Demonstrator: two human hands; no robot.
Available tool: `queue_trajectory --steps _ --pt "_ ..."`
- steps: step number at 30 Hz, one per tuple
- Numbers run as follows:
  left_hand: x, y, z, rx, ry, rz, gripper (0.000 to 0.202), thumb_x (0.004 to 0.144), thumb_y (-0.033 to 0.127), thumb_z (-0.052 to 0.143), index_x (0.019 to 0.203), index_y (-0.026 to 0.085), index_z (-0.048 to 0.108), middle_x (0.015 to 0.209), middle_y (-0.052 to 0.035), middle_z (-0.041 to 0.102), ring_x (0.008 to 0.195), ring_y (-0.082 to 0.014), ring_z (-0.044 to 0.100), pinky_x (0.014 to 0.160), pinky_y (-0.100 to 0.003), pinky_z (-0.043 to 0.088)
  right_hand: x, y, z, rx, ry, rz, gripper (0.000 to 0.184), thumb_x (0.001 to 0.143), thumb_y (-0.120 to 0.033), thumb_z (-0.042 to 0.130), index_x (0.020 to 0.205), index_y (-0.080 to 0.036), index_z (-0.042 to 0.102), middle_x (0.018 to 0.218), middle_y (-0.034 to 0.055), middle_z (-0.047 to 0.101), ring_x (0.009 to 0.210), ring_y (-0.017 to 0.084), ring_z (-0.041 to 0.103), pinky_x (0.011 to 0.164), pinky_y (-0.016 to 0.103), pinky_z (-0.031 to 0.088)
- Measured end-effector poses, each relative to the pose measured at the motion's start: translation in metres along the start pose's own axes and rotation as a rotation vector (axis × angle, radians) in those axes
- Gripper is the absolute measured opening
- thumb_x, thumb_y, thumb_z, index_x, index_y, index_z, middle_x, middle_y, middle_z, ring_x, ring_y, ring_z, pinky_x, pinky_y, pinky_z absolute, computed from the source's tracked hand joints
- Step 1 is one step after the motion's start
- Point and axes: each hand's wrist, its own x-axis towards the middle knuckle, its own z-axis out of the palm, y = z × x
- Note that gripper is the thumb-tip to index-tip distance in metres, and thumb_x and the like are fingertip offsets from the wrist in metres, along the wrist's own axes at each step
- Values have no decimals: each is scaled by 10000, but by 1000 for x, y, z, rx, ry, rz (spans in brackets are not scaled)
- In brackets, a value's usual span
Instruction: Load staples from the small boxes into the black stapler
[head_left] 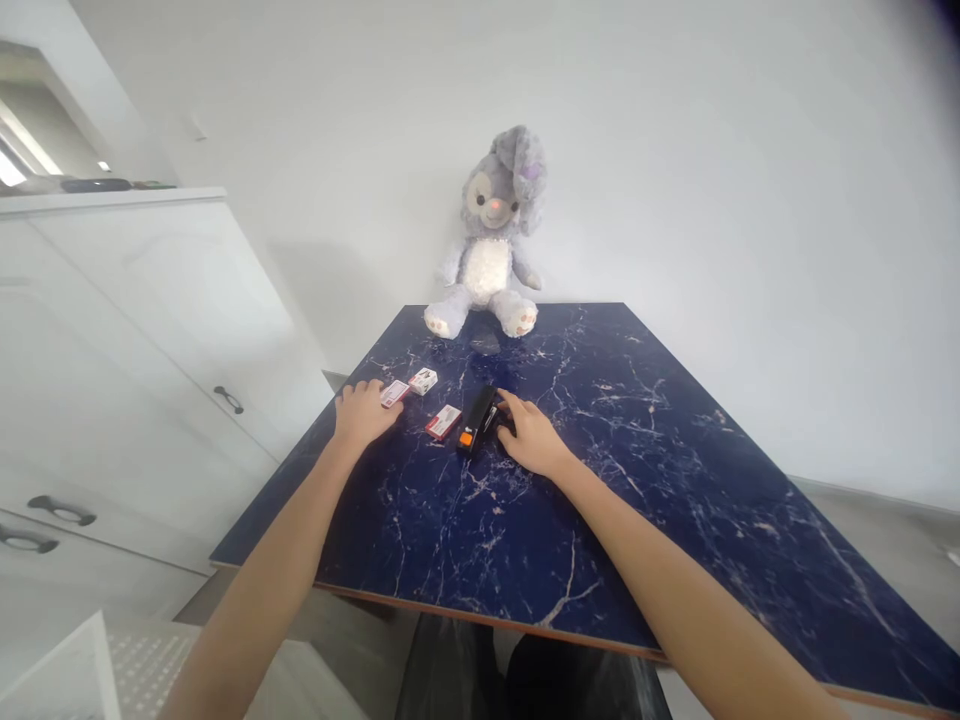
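Note:
A black stapler with an orange end (477, 421) lies on the dark blue marble-patterned table (600, 500). My right hand (529, 436) rests beside it, fingers curled against its right side. My left hand (362, 412) lies flat on the table, fingertips touching a small red and white box (394, 393). A second small box (423, 380) sits just beyond that one. A third (443, 422) lies between my hands, left of the stapler.
A grey and white plush rabbit (491, 240) sits at the table's far edge against the white wall. White cabinets with dark handles (150, 330) stand to the left. A white object (67, 680) is at the lower left.

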Motion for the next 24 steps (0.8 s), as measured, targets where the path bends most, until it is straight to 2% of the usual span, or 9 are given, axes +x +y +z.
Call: queue_trajectory --steps 2,3,7,9,12,16,20,22,24 --pt "-5 12 -5 -102 83 75 471 839 493 598 1205 196 611 1178 -161 644 1148 -375 544 988 -517 414 2 -1 1 -22 -2 3 715 847 -217 519 1524 -140 301 1361 126 565 1201 259 513 1068 403 396" --pt "-8 21 -6 -186 83 150 459 867 473 573 1241 208 594 1202 -143 637 1157 -345 547 1010 -491 414 3 -1 1 -35 -8 3 738 835 -224 533 1528 -135 292 1364 127 564 1201 267 507 1068 406 394" --pt "-21 55 -7 -400 -150 537 496 862 433 590 1318 237 566 1261 -96 603 1143 -276 579 1015 -408 455 8 -2 2 -56 -21 1 778 811 -241 553 1529 -107 283 1339 120 592 1181 282 500 1062 403 392" --pt "-25 65 -4 -383 -208 602 438 868 386 575 1281 242 604 1255 -92 598 1133 -267 587 1019 -401 458 9 -3 2 -52 -12 -1 767 814 -241 551 1523 -107 292 1329 114 600 1171 277 502 1062 395 391" --pt "-25 61 -2 -319 -168 556 354 890 356 540 1209 249 650 1197 -90 619 1097 -265 598 1000 -409 465 8 -2 0 -47 -10 0 736 819 -236 545 1508 -104 320 1319 117 599 1168 271 505 1065 389 390" --pt "-19 43 -3 -220 -4 473 352 893 416 554 1173 235 668 1187 -102 631 1112 -298 569 1007 -448 430 8 0 0 -32 -22 -1 719 819 -230 551 1495 -90 350 1324 146 580 1191 280 498 1080 407 373" --pt "-2 40 -4 -202 120 328 329 914 359 514 1166 212 667 1186 -101 639 1095 -284 562 996 -431 421 7 1 -3 22 -74 -32 873 815 -248 580 1572 -119 166 1361 157 551 1245 300 458 1068 436 381" --pt "8 46 -2 -198 130 291 315 915 307 498 1160 207 669 1173 -98 650 1087 -280 565 994 -421 418 6 0 -5 68 -120 -33 965 813 -283 610 1587 -124 55 1342 162 563 1272 310 432 1059 452 387" --pt "17 53 1 -179 121 272 319 912 272 488 1170 211 665 1191 -94 655 1093 -282 565 999 -424 409 5 -1 -9 106 -140 -19 1013 805 -312 646 1588 -130 30 1317 159 576 1283 310 422 1070 463 375"
